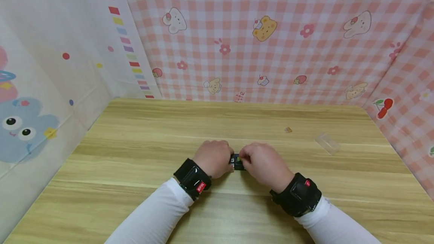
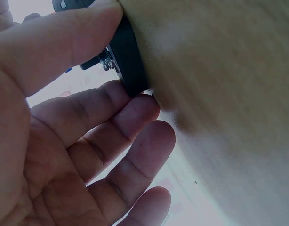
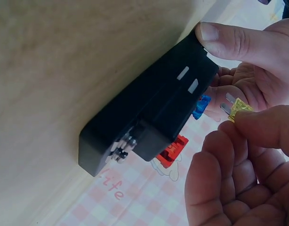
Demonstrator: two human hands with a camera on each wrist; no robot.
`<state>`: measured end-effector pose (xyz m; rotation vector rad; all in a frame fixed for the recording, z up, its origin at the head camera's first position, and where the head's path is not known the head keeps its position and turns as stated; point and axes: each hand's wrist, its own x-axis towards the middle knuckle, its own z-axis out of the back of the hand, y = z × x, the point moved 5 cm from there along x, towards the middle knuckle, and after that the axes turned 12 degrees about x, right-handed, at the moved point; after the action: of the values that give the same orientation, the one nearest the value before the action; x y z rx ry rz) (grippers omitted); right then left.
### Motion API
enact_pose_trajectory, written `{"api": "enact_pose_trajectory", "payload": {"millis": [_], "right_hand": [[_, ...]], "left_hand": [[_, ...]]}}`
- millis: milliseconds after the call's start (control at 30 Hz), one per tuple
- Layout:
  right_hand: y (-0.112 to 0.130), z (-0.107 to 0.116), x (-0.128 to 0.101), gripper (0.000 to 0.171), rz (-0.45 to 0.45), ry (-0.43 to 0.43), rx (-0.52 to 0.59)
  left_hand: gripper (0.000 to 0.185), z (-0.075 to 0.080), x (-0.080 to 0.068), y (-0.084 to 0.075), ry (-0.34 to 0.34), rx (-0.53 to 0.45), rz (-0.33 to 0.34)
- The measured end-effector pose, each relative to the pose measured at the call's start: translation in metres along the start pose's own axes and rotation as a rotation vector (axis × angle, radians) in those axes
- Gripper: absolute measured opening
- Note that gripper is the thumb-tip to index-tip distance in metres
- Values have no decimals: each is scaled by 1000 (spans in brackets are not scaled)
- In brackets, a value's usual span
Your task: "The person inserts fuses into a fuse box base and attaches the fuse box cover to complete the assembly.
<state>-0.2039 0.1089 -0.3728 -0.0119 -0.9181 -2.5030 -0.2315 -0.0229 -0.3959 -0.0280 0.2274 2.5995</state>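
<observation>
A black fuse block (image 3: 149,99) lies on the table between the hands, with metal springs at one end. My left hand (image 1: 214,158) holds its left end, thumb (image 2: 88,35) on the upper side and fingers against its edge. A blue blade fuse (image 3: 201,107) and a red blade fuse (image 3: 173,151) sit at the block's far side. Between thumb and forefinger, my right hand (image 1: 266,165) pinches a yellow blade fuse (image 3: 240,107). The yellow fuse's two metal prongs point toward the block and look apart from it. In the head view, fingers partly cover the block.
A small orange piece (image 1: 288,130) lies on the wooden table beyond the right hand. Farther right is a clear plastic box (image 1: 327,143). Patterned cloth (image 1: 237,59) hangs along the table's back and sides.
</observation>
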Motion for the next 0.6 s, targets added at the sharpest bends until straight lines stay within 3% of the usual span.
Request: {"api": "enact_pose_trajectory", "payload": {"millis": [600], "right_hand": [[-3,-7,1,10,-18,-14,-5]], "left_hand": [[25,1,-1,0,-21,1,-5]]}}
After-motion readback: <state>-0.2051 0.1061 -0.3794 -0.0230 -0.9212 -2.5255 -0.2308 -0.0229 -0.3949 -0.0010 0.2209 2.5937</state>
